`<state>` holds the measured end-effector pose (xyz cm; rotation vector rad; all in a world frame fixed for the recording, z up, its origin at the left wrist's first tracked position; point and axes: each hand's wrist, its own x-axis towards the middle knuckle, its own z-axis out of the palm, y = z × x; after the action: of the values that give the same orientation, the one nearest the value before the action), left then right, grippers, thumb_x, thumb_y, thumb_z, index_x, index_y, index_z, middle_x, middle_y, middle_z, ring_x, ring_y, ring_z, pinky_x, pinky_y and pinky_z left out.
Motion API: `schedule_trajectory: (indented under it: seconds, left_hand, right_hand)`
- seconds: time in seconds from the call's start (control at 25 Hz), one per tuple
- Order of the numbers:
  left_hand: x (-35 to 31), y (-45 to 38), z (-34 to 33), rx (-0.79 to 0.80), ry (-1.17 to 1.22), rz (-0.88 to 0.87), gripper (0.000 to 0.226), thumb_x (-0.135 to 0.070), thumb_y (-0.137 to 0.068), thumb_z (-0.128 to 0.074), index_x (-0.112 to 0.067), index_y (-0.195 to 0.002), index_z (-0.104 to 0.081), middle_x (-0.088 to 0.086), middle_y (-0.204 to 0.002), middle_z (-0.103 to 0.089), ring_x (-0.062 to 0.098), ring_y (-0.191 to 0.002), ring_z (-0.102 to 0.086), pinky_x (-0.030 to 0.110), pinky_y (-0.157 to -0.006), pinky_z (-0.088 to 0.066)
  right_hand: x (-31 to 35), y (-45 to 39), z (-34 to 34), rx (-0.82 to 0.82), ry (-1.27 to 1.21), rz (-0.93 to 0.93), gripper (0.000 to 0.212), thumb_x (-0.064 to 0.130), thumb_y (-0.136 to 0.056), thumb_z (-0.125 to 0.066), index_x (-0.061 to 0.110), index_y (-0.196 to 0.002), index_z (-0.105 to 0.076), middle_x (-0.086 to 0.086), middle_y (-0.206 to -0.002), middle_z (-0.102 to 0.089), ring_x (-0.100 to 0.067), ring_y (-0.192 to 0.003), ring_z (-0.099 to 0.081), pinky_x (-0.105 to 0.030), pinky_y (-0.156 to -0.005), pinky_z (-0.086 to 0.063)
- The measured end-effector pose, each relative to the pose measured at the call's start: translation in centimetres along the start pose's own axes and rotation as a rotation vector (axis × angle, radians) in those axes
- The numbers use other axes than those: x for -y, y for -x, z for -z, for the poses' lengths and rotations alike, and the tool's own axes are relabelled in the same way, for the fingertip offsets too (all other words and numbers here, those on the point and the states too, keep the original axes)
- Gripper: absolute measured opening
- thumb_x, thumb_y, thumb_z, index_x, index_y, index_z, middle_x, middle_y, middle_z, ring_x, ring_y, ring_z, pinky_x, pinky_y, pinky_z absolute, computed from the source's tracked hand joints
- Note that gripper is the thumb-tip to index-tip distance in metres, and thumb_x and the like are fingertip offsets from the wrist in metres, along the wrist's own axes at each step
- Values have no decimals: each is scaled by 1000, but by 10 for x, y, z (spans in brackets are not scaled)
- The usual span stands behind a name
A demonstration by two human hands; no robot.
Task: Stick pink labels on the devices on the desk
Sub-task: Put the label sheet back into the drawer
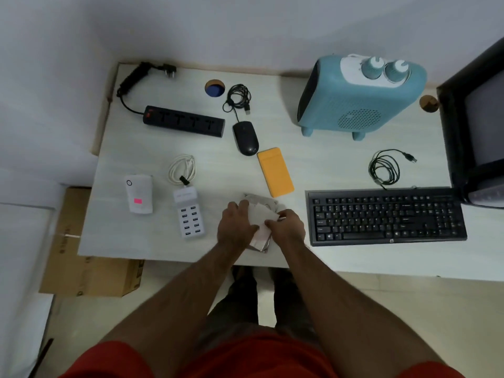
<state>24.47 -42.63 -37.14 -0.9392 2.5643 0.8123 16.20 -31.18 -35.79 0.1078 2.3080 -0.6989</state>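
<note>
Both my hands meet over a pale label sheet [261,214] that lies on a grey flat device [259,199] near the desk's front edge. My left hand [236,225] holds the sheet's left side. My right hand [286,225] pinches at its right edge; what sits between those fingers is too small to tell. A white device [139,192] at the left carries a pink label [138,201]. A white USB charging hub [189,212], an orange power bank [275,171], a black mouse [245,137], a black power strip [184,120], a keyboard [386,215] and a blue heater [360,95] show no label.
The white desk [354,257] has two cable holes at the back. A coiled black cable [384,167] lies above the keyboard. A dark monitor [480,126] stands at the right. A cardboard box [90,274] sits on the floor under the desk's left corner.
</note>
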Motion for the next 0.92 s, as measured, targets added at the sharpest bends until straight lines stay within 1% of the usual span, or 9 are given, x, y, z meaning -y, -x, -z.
schedule_trajectory:
  seconds: [0.04,0.12,0.24,0.32,0.4,0.48,0.6,0.8,0.92]
  left_hand:
    - [1,1,-2,-24,-10,4,66,-41,-77,-74,-16,-130,-43,14,-120,-49,32,-106,-50,42,-84,-50]
    - [-1,2,-1,-66,-51,12,66,-48,-78,-71,-18,-131,-46,12,-121,-51,31,-106,-51,41,-84,-48]
    - [-16,-2,8,-119,-52,8,64,-57,-79,-66,-20,-130,-54,10,-121,-57,31,-109,-55,40,-86,-48]
    - [-36,-8,18,-57,216,8,53,-52,-78,-69,-20,-121,-65,6,-116,-65,27,-106,-61,39,-88,-52]
    - [-71,-6,29,101,585,-3,32,-36,-81,-74,-16,-106,-72,4,-102,-71,21,-94,-66,36,-83,-55]
    - [-126,7,33,215,708,-78,11,-20,-85,-74,-10,-88,-71,6,-85,-70,20,-76,-64,33,-69,-50]
    - [-209,29,27,269,777,-142,5,-11,-86,-70,-11,-83,-67,9,-83,-69,21,-74,-63,32,-64,-49]
    - [-365,81,0,184,712,-317,4,-10,-85,-68,-11,-89,-68,4,-77,-69,15,-66,-62,23,-58,-49]
    - [-452,111,-13,144,713,-424,6,-9,-83,-68,-14,-86,-67,9,-79,-72,16,-67,-62,28,-65,-50]
  right_hand:
    - [1,0,0,-51,12,21,26,28,-84,-73,13,-104,-66,-4,-100,-70,-27,-94,-65,-30,-71,-45]
    - [2,1,3,-66,-60,67,12,25,-85,-73,16,-89,-66,-1,-88,-68,-24,-86,-65,-32,-70,-49]
    - [-1,9,25,97,-515,-3,18,14,-85,-73,17,-74,-59,-5,-77,-65,-25,-76,-66,-37,-65,-55]
    - [-5,16,52,156,-714,-58,20,8,-88,-69,16,-75,-56,-3,-71,-62,-18,-64,-61,-31,-61,-53]
    - [-16,24,93,135,-835,-91,15,7,-88,-67,16,-81,-57,-3,-69,-62,-14,-56,-56,-27,-55,-51]
    - [-34,31,146,80,-931,-62,11,5,-87,-66,12,-88,-58,-11,-76,-63,-18,-56,-55,-26,-49,-47]
    - [-70,42,219,-35,-990,2,12,4,-87,-67,10,-97,-63,-10,-81,-66,-17,-61,-58,-26,-49,-48]
    - [-168,57,352,-218,-1169,17,5,11,-95,-59,13,-94,-63,-3,-75,-64,-14,-58,-59,-26,-55,-51]
    - [-218,54,432,-234,-1250,-4,8,16,-97,-58,13,-97,-66,-2,-78,-67,-15,-67,-64,-28,-67,-56]
